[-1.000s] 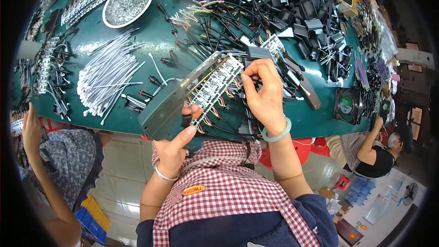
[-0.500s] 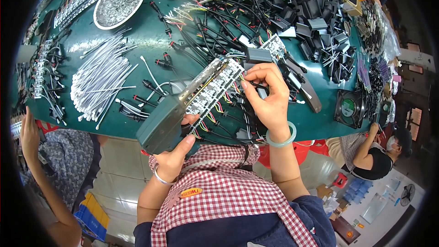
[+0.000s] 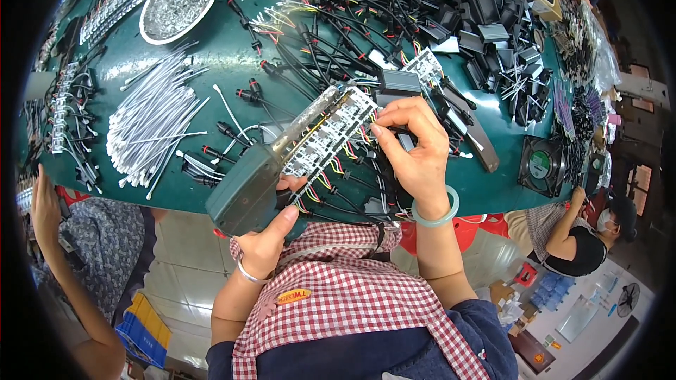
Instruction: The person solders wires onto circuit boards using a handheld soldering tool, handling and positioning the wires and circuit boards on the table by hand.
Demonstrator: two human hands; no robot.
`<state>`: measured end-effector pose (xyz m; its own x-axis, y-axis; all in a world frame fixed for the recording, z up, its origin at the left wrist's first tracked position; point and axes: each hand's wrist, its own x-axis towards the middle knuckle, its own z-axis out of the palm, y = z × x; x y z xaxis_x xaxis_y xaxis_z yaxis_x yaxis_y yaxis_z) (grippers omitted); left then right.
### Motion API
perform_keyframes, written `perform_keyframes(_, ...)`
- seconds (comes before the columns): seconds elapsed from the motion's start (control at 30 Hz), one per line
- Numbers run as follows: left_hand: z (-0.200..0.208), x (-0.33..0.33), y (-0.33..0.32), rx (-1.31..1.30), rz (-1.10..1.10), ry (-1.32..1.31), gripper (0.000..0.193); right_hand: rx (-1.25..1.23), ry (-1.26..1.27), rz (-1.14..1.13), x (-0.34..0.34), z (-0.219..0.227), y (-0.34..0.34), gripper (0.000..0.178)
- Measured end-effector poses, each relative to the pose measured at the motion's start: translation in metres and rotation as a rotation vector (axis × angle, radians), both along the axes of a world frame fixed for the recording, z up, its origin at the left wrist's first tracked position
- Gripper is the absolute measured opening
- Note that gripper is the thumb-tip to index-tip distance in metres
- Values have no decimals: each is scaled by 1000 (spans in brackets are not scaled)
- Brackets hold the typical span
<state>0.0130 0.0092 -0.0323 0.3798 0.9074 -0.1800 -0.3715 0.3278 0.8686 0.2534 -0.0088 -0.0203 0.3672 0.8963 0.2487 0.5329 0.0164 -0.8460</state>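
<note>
My left hand (image 3: 264, 246) is closed around a dark green heat gun (image 3: 243, 193) with a long silver barrel. Its fingertips and thumb reach the lower end of a white circuit board panel (image 3: 327, 137), which slants beside the barrel. Short coloured wires (image 3: 336, 165) run along the panel's right edge into black cables (image 3: 359, 181). At the panel's upper end, the thumb and forefinger of my right hand (image 3: 415, 155) pinch a thin coloured wire (image 3: 373, 118). The handle of the heat gun is mostly hidden by my hand.
White cable pieces (image 3: 151, 123) lie in a heap at left, below a round metal-lined dish (image 3: 179, 5). Black housings (image 3: 486, 28) are piled at back right. A square fan (image 3: 541, 167) sits near the right edge. Co-workers are at both sides, one hand (image 3: 46, 211) at left.
Very little differs. The whole view has shifted slightly, while both hands keep their places at the panel and the right fingers stay pinched on the wire.
</note>
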Motion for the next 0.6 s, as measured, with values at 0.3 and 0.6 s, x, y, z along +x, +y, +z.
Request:
perform_keyframes(0.3, 9, -7, 0, -14, 51, -81, 46, -346, 380, 4, 29, 22, 15, 24)
perform_keyframes(0.6, 35, -66, -29, 21, 51, 125, 41, -328, -54, 94, 12, 17, 34, 23)
